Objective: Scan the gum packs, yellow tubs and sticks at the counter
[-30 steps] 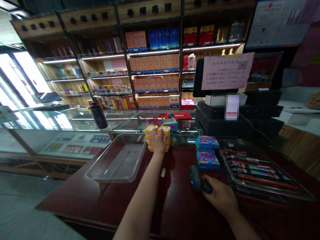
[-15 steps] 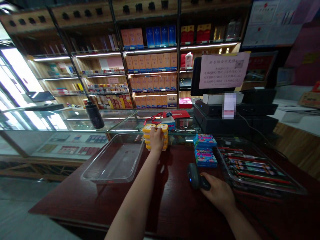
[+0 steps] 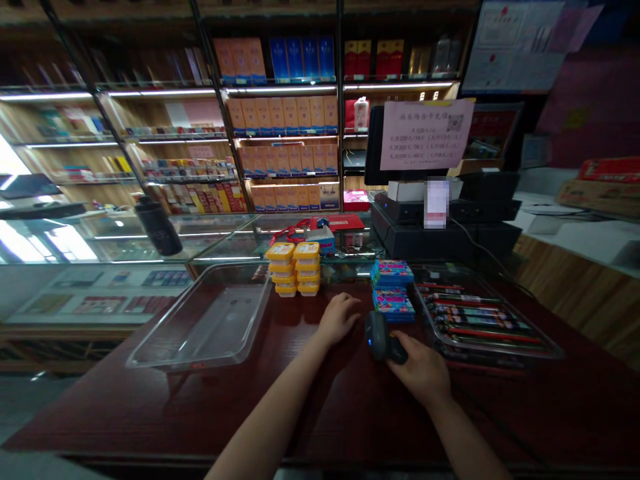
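Note:
My left hand (image 3: 340,319) is above the dark red tabletop, fingers reaching forward and to the right with nothing visible in them. Behind it and to the left stand two stacks of small yellow-lidded tubs (image 3: 294,268), apart from the hand. Off its fingertips to the right are piled flat blue and pink packets (image 3: 393,303). My right hand (image 3: 424,368) is wrapped around the handle of a dark barcode scanner (image 3: 377,337), whose blue light is lit. The scanner's head is just in front of the packets.
An empty-looking clear plastic tray (image 3: 145,357) sits at left. At right, another clear tray (image 3: 557,352) holds several pens or pencils. Behind are a glass counter with a black bottle (image 3: 159,227), a monitor (image 3: 373,147) bearing a paper sign, and shelves of boxes.
My left hand has let go of the yellow-lidded tubs and moved right and nearer, towards the packets. My right hand still holds the scanner. The camera view has shifted slightly.

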`<control>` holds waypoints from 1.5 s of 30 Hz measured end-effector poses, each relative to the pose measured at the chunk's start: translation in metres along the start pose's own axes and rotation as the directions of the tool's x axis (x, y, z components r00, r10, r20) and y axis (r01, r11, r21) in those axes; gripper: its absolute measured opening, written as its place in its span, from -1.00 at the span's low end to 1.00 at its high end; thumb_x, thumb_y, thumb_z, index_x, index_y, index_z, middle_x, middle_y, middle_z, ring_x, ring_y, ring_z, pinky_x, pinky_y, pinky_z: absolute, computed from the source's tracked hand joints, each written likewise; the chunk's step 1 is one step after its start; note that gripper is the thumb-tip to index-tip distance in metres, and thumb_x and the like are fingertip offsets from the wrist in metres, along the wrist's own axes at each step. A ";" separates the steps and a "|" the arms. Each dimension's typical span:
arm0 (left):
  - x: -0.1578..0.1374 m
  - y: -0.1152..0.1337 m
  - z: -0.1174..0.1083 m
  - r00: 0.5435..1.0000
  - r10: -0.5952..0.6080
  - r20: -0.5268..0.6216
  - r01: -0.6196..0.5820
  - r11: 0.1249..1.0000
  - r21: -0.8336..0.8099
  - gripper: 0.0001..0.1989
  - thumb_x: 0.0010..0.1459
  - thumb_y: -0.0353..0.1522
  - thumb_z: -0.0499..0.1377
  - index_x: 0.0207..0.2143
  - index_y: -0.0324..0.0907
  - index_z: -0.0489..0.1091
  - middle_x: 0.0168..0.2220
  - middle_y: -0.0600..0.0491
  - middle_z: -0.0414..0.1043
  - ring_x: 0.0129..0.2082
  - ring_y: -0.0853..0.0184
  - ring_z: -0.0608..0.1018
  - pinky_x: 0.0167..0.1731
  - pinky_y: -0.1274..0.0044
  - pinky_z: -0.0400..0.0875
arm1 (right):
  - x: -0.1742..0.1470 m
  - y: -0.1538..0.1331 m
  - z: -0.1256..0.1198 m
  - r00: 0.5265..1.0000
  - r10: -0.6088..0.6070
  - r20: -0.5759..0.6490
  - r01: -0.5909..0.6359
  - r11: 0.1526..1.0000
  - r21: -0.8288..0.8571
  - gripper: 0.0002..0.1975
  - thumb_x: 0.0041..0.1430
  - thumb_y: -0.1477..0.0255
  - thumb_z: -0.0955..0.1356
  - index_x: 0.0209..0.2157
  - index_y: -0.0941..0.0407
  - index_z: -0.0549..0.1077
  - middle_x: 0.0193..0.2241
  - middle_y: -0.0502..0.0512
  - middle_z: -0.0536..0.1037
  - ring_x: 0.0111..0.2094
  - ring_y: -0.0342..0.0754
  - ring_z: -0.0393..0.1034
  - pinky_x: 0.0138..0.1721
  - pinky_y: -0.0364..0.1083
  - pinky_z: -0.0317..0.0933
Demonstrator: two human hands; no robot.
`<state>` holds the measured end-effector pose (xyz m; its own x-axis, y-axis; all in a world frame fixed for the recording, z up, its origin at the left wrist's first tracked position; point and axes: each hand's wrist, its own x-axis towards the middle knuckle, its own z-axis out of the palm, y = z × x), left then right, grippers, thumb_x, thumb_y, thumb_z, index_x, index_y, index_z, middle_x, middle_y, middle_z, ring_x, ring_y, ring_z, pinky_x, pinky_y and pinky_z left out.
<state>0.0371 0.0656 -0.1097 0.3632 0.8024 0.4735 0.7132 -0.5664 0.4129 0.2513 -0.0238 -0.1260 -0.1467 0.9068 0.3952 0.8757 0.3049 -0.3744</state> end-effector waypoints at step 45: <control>0.038 -0.035 0.008 0.979 0.004 0.206 0.027 0.989 -0.148 -0.16 -0.33 -0.07 0.38 0.04 -0.21 0.34 0.05 -0.15 0.29 0.06 0.09 0.36 0.05 0.34 0.27 | 0.000 -0.003 -0.015 0.915 -0.282 0.289 0.265 0.959 0.098 -0.64 0.04 0.37 0.27 -0.08 0.05 0.41 -0.22 0.07 0.57 -0.18 -0.01 0.43 -0.17 -0.11 0.16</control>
<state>0.0305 0.1174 -0.1120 0.4817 0.8217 0.3047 0.6265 -0.5660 0.5358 0.2555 -0.0290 -0.1128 -0.5147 0.8275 0.2244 0.7560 0.5615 -0.3364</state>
